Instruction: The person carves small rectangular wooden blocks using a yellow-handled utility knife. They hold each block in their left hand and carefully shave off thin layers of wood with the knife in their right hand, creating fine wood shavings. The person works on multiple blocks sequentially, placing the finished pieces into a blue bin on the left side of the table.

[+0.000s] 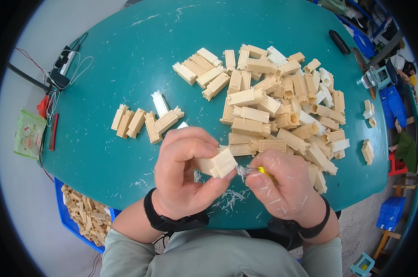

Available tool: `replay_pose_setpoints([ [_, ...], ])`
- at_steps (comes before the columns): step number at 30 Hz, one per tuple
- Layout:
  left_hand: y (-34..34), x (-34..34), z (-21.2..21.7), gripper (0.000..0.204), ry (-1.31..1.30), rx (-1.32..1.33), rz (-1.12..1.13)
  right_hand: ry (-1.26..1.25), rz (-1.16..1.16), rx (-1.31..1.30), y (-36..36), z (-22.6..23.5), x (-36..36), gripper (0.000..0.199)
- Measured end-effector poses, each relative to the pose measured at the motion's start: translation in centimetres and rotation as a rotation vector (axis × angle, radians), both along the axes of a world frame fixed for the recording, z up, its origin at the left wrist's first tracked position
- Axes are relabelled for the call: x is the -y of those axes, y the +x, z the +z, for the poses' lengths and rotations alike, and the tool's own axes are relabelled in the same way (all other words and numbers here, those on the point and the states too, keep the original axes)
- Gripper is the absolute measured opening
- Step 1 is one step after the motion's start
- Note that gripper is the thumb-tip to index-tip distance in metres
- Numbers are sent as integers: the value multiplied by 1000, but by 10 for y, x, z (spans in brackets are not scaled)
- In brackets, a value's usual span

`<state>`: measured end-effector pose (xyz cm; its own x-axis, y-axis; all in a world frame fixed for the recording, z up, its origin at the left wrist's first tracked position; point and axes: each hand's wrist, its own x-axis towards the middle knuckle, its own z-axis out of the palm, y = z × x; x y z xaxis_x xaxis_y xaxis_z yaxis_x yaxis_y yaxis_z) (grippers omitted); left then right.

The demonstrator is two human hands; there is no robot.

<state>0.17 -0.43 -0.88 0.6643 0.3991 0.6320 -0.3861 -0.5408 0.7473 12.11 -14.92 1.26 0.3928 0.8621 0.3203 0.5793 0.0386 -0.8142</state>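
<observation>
Head view, seen from above your hands: the green tabletop (126, 69) extends beneath both of them and far beyond on every side but your own. Beyond your right hand (287, 184) and forward of the gap between the two, a heap of blocks (270, 106) in beige and cream lies in disorder, several showing notched, hollow ends. To the left of your left hand (183, 173), and nearer your body, a blue bin (60, 198) stands below the edge, filled with similar pieces. Your left hand is closed around one cream block, fingers above and thumb below, its squared end turned toward your right hand. Your right hand is curled tightly about a yellow-handled tool, its working tip partly hidden. Black wristbands (160, 214) encircle both your wrists. Forward and left of your left hand lies a small group of blocks (128, 122), mostly beige with a white one among them. The cream block (222, 162) in your grasp is just beside the yellow-handled tool (263, 171). Pale shavings (232, 199) lie scattered below and between your hands; a tuft gathers at the tool's tip, and slivers cling to your right hand.
</observation>
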Motion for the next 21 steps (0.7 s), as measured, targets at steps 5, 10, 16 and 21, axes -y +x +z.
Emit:
replay_pose_setpoints([
  [5,0,-1,-1,45,9,17,-39,8,-18,24,-1,-1,-1,23],
  [10,0,0,0,50,-40,20,-102,31,-29,59,0,-2,-1,25],
  [16,0,-1,1,49,-9,15,-80,24,-33,87,-1,-2,-1,25],
  [21,0,0,1,48,-8,0,-76,12,-34,89,0,-4,0,26],
])
